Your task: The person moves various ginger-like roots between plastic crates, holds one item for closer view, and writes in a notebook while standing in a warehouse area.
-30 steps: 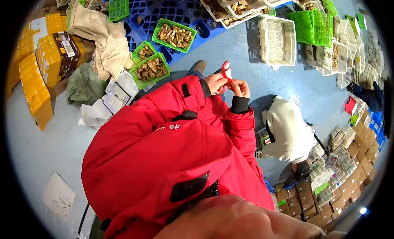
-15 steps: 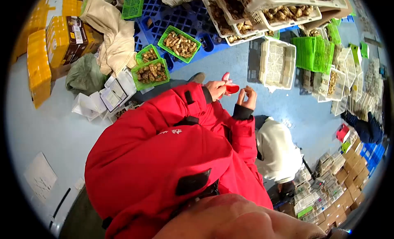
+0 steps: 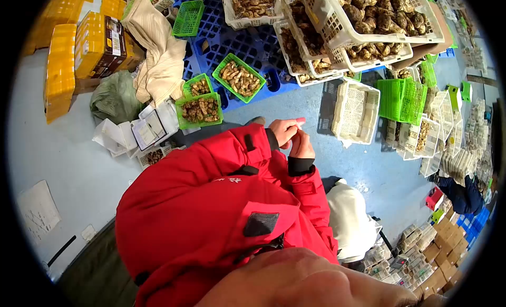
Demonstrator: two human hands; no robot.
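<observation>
My left hand (image 3: 283, 132) is closed around a small red and pinkish-white thing (image 3: 300, 121), whose end pokes out past the fingertips. Its kind is hard to make out, as the fingers cover most of it. My right hand (image 3: 302, 147) touches the left one from the right side, its fingers pinched together at the same thing; what they grip is hidden. Both hands are in front of my red jacket (image 3: 205, 201), above the floor. Beyond them is a green basket (image 3: 260, 87) of brown mushroom-like pieces.
White crates (image 3: 337, 40) of similar brown pieces are stacked on a blue pallet (image 3: 211, 30). A white crate (image 3: 342, 133) stands on the floor, with green baskets (image 3: 403, 100) to its right. Yellow boxes (image 3: 95, 46) are at left. A person in white (image 3: 350, 220) is close at my right.
My hands have come together and lowered slightly in view. The right fingers, apart before, now pinch beside the left. The red thing, more exposed earlier, is mostly covered. The view has shifted.
</observation>
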